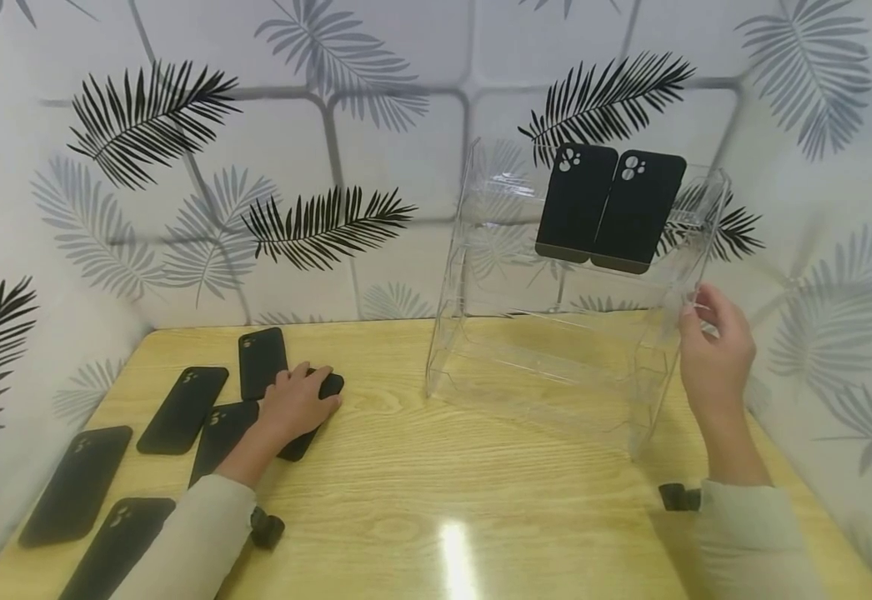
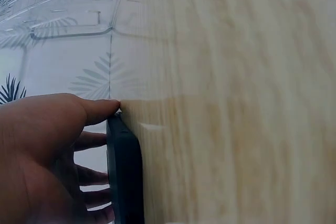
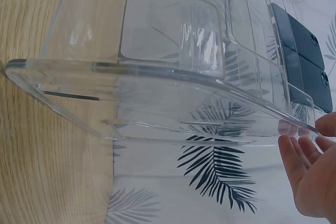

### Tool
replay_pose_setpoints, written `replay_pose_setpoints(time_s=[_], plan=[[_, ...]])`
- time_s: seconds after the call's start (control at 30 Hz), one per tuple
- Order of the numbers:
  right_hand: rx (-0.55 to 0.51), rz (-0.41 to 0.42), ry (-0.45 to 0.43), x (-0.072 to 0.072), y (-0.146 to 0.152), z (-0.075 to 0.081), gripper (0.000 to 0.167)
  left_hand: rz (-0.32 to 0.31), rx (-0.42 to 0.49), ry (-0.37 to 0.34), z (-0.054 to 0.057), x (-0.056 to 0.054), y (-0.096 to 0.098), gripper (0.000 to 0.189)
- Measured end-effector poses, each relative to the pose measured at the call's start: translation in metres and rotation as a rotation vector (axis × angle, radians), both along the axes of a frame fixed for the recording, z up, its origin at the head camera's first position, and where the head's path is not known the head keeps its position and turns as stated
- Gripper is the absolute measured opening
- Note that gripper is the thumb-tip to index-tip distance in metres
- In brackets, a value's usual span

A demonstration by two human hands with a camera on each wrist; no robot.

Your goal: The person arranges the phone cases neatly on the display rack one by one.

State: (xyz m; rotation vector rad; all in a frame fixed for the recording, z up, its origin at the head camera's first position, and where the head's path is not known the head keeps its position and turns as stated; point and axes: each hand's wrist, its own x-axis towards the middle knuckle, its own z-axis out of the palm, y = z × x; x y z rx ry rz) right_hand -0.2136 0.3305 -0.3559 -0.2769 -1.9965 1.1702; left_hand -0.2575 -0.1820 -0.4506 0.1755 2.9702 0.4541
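Observation:
My left hand (image 1: 293,407) lies over a black phone case (image 1: 299,448) on the table, its thumb at one edge and its fingers across it. In the left wrist view the dark side of this phone case (image 2: 127,174) shows between thumb and table, with part of it hidden behind the hand. At the right, my right hand (image 1: 719,358) pinches the side edge of a clear tiered display stand (image 1: 548,364). High on that stand, two black phone cases (image 1: 575,204) lean side by side, camera cutouts at the top.
Several more black phone cases (image 1: 76,485) lie flat across the left of the wooden table (image 1: 406,517). A wall covering with a leaf print (image 1: 398,275) rises right behind the table. The stand's lower tiers (image 1: 556,408) hold nothing.

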Motion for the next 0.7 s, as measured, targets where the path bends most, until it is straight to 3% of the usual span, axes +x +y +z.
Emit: replay_pose_setpoints(time_s=[0.27,0.7], plan=[[-0.004,0.009,-0.003,0.0,-0.001,0.001,0.037,-0.016,0.009,0.019,-0.002,-0.001,0.001,0.063],[0.007,0.01,-0.012,0.002,0.0,0.001,0.038,0.008,0.221,0.156,0.01,0.003,0.007,0.07]])
